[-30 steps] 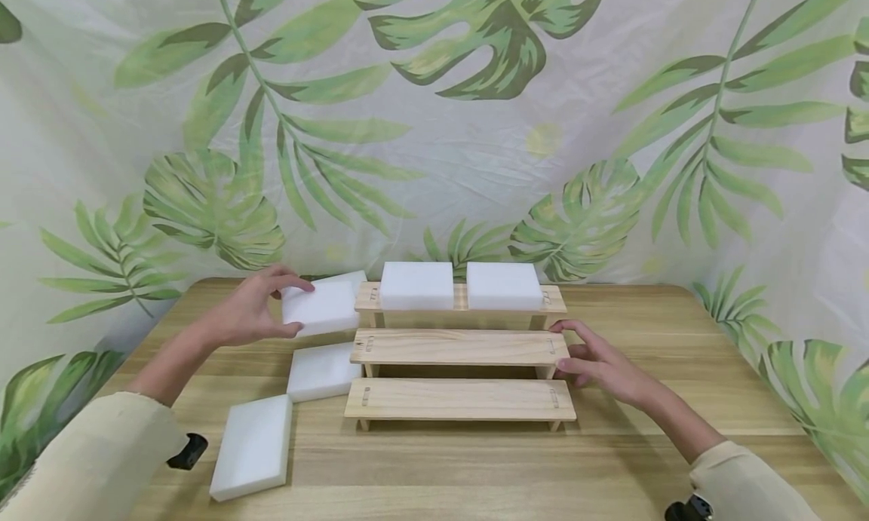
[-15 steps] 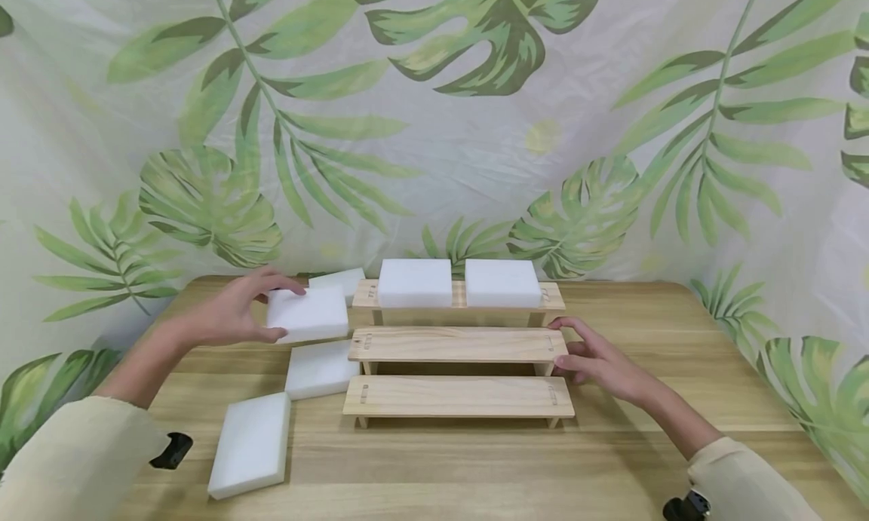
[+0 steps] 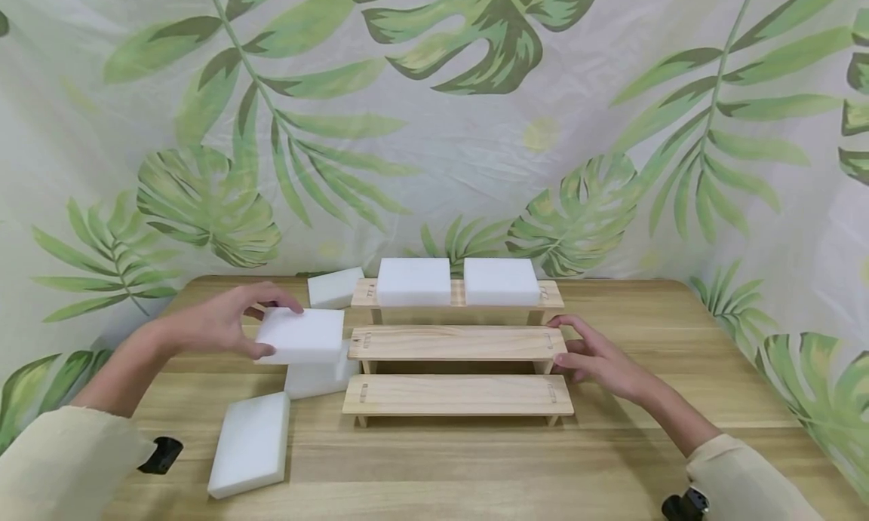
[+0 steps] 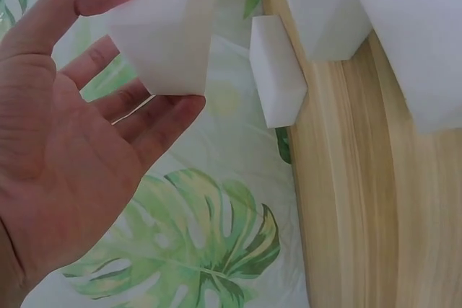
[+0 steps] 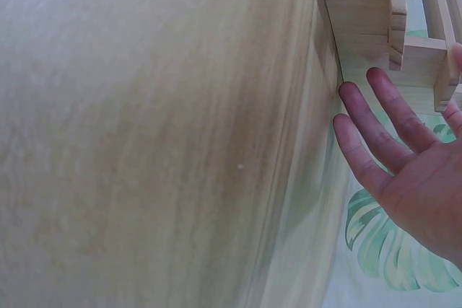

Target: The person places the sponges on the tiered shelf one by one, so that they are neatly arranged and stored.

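Note:
My left hand point(image 3: 210, 323) pinches a white foam block point(image 3: 304, 334) by its left end, thumb at the front and fingers behind. In the left wrist view the block point(image 4: 170, 30) sits between thumb and fingertips. A stepped wooden stand point(image 3: 458, 344) with three shelves stands in the middle of the table. My right hand point(image 3: 600, 364) grips the right end of its middle shelf, index finger at the back edge and thumb at the front. From the right wrist, the other fingers point(image 5: 375, 135) extend beside the stand's legs.
Two foam blocks point(image 3: 413, 281) lie on the top shelf. Behind the left hand another block point(image 3: 336, 287) leans near the back edge. One more block point(image 3: 315, 381) lies partly under the held one in view, and another point(image 3: 250, 444) sits at front left of the table point(image 3: 434, 468).
My left hand has moved the held foam block left and toward me, away from the block at the back. My right hand keeps its place on the stand.

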`<action>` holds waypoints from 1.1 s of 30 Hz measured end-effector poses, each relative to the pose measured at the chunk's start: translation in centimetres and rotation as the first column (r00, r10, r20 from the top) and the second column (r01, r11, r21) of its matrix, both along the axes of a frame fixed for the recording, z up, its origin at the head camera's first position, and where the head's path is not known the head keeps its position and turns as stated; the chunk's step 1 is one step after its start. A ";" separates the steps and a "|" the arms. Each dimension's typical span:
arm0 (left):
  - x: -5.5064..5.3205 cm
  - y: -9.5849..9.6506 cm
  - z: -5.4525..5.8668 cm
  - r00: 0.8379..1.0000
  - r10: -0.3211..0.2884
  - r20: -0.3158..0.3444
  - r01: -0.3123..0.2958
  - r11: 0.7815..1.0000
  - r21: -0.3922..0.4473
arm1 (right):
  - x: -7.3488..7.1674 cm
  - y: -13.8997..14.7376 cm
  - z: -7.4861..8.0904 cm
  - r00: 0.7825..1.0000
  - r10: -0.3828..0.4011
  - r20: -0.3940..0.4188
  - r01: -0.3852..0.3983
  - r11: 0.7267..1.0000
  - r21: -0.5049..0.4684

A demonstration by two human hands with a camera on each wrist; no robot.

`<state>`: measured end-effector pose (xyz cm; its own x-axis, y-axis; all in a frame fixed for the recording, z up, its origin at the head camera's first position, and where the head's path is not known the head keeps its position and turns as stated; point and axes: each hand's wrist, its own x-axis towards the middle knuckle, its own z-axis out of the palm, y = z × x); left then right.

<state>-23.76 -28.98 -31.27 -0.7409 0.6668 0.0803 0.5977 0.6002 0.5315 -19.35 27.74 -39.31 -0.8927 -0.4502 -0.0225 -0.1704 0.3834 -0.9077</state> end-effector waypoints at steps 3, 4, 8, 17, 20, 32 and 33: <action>0.3 0.2 0.4 1.000 -0.021 0.004 0.021 1.000 0.010 | 0.0 0.0 0.0 1.000 -0.004 0.000 0.004 1.000 0.006; 0.4 0.2 0.5 1.000 -0.026 0.005 0.026 1.000 0.014 | 0.0 0.0 0.0 1.000 -0.005 -0.001 0.005 1.000 0.008; 0.7 0.4 0.9 0.999 -0.049 0.015 0.049 0.998 0.027 | 0.0 0.0 -0.1 1.000 -0.013 -0.001 0.013 1.000 0.018; 1.1 1.7 1.0 0.992 -0.126 -0.016 0.127 0.990 0.067 | -0.2 0.0 -0.2 1.000 -0.009 -0.004 0.009 0.999 0.031; 1.1 2.3 0.9 0.989 -0.146 -0.023 0.147 0.987 0.071 | -0.2 0.0 -0.3 1.000 -0.003 -0.007 0.003 1.000 0.030; 1.2 4.9 0.5 0.975 -0.223 -0.026 0.224 0.969 0.101 | -0.2 0.0 -0.3 1.000 -0.013 -0.003 0.014 1.000 0.024; 1.3 5.1 0.5 0.975 -0.220 -0.026 0.222 0.970 0.095 | -0.2 0.0 -0.2 1.000 -0.015 0.000 0.015 1.000 0.023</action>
